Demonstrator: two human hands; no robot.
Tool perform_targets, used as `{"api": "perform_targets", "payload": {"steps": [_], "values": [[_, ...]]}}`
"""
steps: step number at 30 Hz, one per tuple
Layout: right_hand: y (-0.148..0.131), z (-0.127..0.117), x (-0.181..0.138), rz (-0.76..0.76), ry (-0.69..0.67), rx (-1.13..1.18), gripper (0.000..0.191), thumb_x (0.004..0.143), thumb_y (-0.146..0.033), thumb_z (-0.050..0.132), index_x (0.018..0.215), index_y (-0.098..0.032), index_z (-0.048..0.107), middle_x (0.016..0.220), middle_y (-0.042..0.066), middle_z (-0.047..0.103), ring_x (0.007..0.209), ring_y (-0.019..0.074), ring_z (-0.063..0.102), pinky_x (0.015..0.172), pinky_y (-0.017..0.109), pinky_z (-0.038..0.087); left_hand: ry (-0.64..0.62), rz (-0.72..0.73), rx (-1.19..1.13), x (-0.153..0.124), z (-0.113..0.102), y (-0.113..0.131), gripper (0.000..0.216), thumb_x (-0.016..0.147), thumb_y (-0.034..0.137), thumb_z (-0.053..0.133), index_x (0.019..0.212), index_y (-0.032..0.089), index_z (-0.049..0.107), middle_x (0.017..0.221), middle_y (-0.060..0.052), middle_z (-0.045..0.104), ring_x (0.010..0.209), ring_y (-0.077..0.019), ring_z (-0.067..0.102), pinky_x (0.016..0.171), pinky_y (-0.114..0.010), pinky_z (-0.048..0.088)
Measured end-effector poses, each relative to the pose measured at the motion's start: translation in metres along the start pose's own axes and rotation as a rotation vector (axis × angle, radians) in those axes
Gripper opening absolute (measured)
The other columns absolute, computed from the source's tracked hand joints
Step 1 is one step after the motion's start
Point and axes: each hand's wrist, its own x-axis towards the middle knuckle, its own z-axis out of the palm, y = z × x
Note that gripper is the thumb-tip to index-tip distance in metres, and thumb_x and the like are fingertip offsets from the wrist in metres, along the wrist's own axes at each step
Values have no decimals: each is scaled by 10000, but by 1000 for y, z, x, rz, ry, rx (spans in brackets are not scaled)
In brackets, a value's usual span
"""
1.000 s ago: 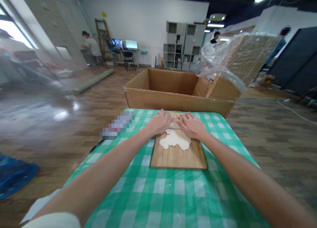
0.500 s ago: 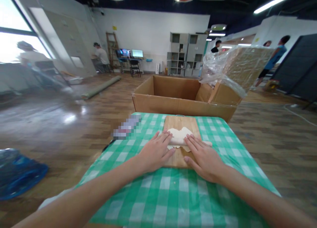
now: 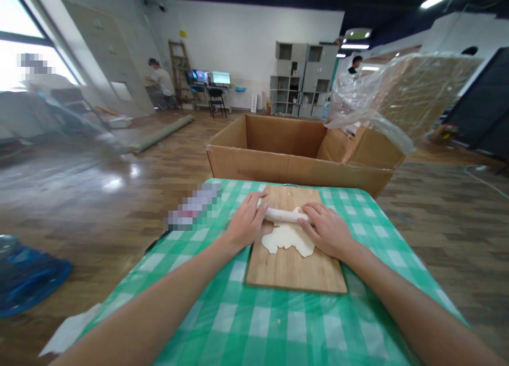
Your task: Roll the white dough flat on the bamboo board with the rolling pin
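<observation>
A wooden cutting board [image 3: 294, 270] lies on a green-and-white checked tablecloth [image 3: 254, 313]. A flattened sheet of pale dough [image 3: 287, 238] rests on the board. A pale rolling pin [image 3: 284, 215] lies across the dough's far edge. My left hand [image 3: 246, 223] presses on the pin's left end with its fingers curled over it. My right hand [image 3: 326, 229] presses on the right end the same way. Both forearms reach in from the bottom of the view.
A large open cardboard box [image 3: 294, 154] stands just beyond the table's far edge, with plastic-wrapped material [image 3: 397, 98] leaning on its right side. White paper [image 3: 69, 331] lies at the table's near left. A blue bag [image 3: 27, 276] sits on the wooden floor. People work far off.
My hands and the rolling pin have moved away from me again, from the dough's near part to its far edge. The dough sheet now shows in front of the pin.
</observation>
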Motion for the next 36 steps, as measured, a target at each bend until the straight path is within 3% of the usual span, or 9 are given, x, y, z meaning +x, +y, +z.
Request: {"api": "perform_targets", "payload": {"steps": [10, 17, 23, 27, 31, 36], "values": [[11, 0, 0, -42, -98, 3, 642, 1110, -558, 244, 1614, -234, 477, 1638, 94, 505, 1525, 324, 438, 1219, 541, 406, -170, 204, 178, 0, 1, 4, 434, 1091, 335, 350, 1347, 157, 651, 1441, -117, 660, 1451, -279, 530, 1274, -489, 396], [3, -3, -7, -62, -107, 15, 714, 1096, -606, 256, 1656, -189, 405, 1675, 103, 441, 1563, 341, 381, 1250, 556, 375, -285, 220, 244, 2, 0, 2, 451, 1115, 304, 248, 1286, 187, 649, 1400, -85, 690, 1414, -240, 571, 1324, -506, 316], [-15, -10, -23, -29, -74, 29, 768, 1066, -656, 328, 1686, -202, 343, 1726, 106, 327, 1566, 368, 367, 1225, 576, 406, -325, 158, 291, -2, -5, 8, 496, 1114, 380, 257, 1402, 170, 601, 1541, -129, 589, 1550, -315, 422, 1305, -576, 317], [-6, -8, -19, -34, -116, 54, 667, 1085, -593, 323, 1633, -231, 439, 1656, 79, 471, 1522, 331, 452, 1180, 544, 465, -366, 120, 187, -3, -12, 5, 515, 1094, 444, 352, 1510, 188, 515, 1607, -124, 527, 1569, -311, 393, 1306, -540, 324], [8, 0, -14, 38, -94, 40, 581, 1086, -540, 347, 1526, -230, 565, 1531, 97, 619, 1440, 353, 551, 1052, 521, 547, -246, 77, 68, -2, -16, -9, 786, 992, 532, 579, 1639, 187, 296, 1668, -158, 425, 1556, -325, 403, 1288, -524, 351], [17, 6, -10, 225, -53, 23, 559, 1074, -557, 360, 1386, -202, 658, 1277, 142, 766, 1013, 373, 755, 811, 470, 558, -281, -28, 24, -3, -11, -11, 964, 890, 681, 679, 1626, 195, 291, 1668, -171, 405, 1546, -357, 407, 1278, -533, 360]]}}
